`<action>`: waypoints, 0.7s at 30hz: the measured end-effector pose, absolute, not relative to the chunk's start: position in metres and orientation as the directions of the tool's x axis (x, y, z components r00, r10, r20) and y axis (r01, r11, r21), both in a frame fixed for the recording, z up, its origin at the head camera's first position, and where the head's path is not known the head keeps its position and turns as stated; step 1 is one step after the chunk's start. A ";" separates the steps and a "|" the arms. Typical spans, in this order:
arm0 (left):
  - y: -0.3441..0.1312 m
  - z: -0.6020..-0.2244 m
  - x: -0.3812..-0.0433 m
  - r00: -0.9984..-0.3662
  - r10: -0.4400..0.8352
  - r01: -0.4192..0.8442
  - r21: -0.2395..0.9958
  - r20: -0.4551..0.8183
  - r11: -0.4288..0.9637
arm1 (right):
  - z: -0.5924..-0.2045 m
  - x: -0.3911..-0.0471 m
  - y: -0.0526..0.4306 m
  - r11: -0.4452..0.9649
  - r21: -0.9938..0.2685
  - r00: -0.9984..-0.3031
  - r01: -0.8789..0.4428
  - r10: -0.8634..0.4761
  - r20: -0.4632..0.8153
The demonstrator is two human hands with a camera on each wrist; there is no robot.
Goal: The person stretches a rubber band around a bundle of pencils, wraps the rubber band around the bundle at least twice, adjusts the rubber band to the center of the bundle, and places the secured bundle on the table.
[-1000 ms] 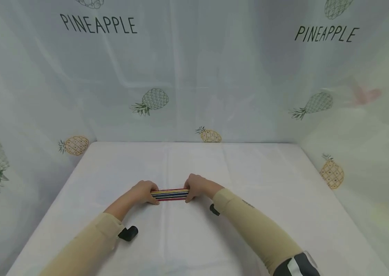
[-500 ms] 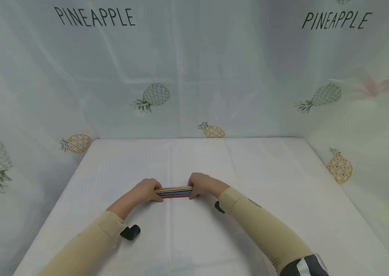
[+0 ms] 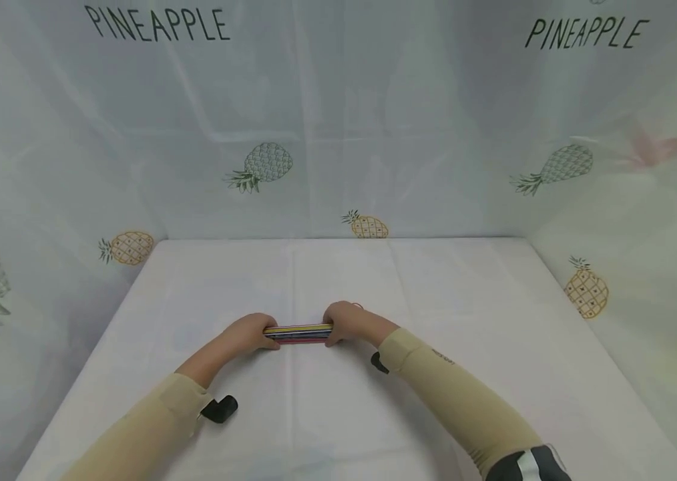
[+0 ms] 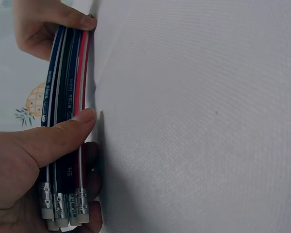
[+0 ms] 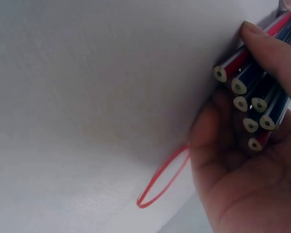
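Note:
Between the two hands lies a bundle of pencils (image 3: 298,334), held sideways low over the white table. My left hand (image 3: 252,332) grips the eraser end; in the left wrist view its thumb (image 4: 70,133) presses across dark blue and red barrels, above metal ferrules and white erasers. At the other end my right hand (image 3: 347,321) holds the bundle, thumb on one side and fingers curled beneath. Several unsharpened pencil ends (image 5: 250,104) stick out unevenly there in the right wrist view. A thin red loop like a rubber band (image 5: 162,177) shows beside the right hand's fingers.
The white table (image 3: 314,414) is covered by a lightly creased cloth. Pineapple-print curtains (image 3: 404,133) enclose its back and sides. A black wrist device (image 3: 220,409) projects from the left sleeve, close over the table.
The pencil bundle has turned slightly between the hands, with its right end a little higher. The red loop now shows behind the right hand. The head view has tilted up a little.

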State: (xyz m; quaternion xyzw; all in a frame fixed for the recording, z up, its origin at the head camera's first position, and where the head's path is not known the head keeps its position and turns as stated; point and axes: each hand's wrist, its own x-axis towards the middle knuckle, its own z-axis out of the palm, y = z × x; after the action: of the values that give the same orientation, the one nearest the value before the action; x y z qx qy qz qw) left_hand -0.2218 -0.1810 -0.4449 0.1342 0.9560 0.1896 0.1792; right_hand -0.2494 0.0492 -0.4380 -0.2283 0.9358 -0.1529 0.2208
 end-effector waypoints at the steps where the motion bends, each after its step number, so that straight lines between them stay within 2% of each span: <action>1: -0.181 -0.445 -0.221 -0.900 0.325 0.188 0.414 -0.291 0.891 | -0.438 -0.249 0.049 0.848 -0.389 -0.798 -0.361 -0.496 -0.341; 8: -0.184 -0.442 -0.217 -0.898 0.349 0.209 0.440 -0.267 0.873 | -0.437 -0.250 0.051 0.834 -0.417 -0.796 -0.363 -0.510 -0.327; 13: -0.185 -0.440 -0.216 -0.885 0.376 0.232 0.438 -0.276 0.868 | -0.433 -0.249 0.057 0.792 -0.477 -0.758 -0.380 -0.563 -0.330; 21: -0.180 -0.425 -0.212 -0.884 0.398 0.276 0.414 -0.245 0.867 | -0.424 -0.241 0.067 0.761 -0.584 -0.745 -0.281 -0.557 -0.368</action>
State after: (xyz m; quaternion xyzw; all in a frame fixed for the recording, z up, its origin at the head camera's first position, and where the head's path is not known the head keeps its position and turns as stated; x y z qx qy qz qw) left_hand -0.2116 -0.1801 -0.4248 0.1771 0.9523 0.1872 0.1635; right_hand -0.2408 0.0673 -0.4236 -0.2331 0.8985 -0.2549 0.2709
